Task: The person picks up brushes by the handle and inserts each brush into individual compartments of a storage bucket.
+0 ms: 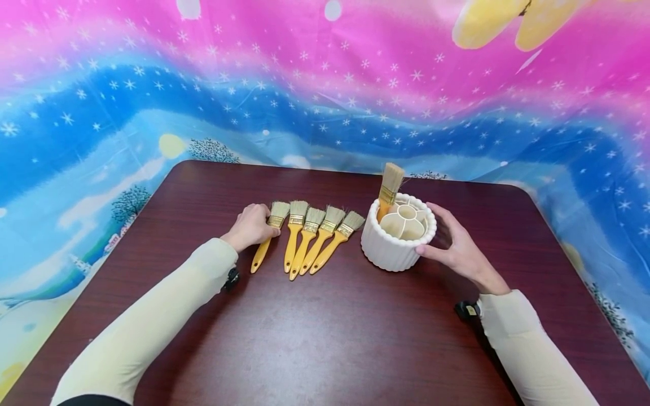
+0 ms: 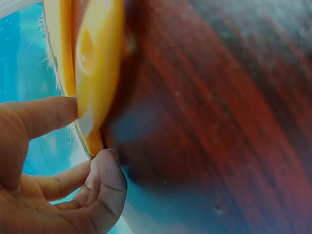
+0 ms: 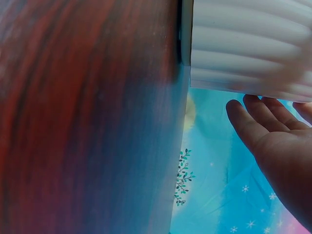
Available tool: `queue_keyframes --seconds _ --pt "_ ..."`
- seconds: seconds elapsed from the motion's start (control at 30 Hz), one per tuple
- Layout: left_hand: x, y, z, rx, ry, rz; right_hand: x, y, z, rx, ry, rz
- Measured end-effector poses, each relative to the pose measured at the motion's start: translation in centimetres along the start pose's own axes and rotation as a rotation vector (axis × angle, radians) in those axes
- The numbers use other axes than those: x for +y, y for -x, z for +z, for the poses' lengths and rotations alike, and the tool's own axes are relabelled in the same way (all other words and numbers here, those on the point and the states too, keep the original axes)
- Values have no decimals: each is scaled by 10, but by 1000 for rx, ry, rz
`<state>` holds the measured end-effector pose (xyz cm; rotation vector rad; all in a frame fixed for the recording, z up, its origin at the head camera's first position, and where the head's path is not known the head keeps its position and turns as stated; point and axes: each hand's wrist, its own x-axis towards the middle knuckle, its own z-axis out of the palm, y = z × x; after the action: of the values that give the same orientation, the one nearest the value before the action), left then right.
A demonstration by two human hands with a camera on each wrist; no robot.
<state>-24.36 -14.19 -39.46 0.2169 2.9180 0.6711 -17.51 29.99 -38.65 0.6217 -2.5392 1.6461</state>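
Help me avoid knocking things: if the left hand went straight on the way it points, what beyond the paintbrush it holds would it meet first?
Probably the neighbouring yellow-handled paintbrush, near its bristles; whether the left hand would pass above it is unclear.

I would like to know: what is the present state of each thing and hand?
Left hand: pinching the leftmost paintbrush
Right hand: curved round the holder's right side
Leftmost paintbrush: gripped, bristles pointing away from person
Four other paintbrushes: lying on table, fanned
Standing paintbrush: in holder, bristles up
White divided holder: upright, partly filled
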Motion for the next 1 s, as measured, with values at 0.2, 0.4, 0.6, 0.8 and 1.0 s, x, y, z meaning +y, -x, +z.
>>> queue_keyframes --seconds 0.2,0.4,0.6,0.8,1.0 --pt "-3 -1 -3 -9 -14 19 0 0 0 -6 -5 -1" --pt "-7 -3 -6 -6 -27 33 0 0 0 -10 -7 3" --pt "-7 -4 -9 -40 -24 0 -1 0 -1 -12 -6 19" --pt "-1 -7 -9 -51 -55 -17 -3 0 0 -16 -2 41" --pt "-1 -8 -8 -62 -45 -22 -2 0 1 -14 -13 10"
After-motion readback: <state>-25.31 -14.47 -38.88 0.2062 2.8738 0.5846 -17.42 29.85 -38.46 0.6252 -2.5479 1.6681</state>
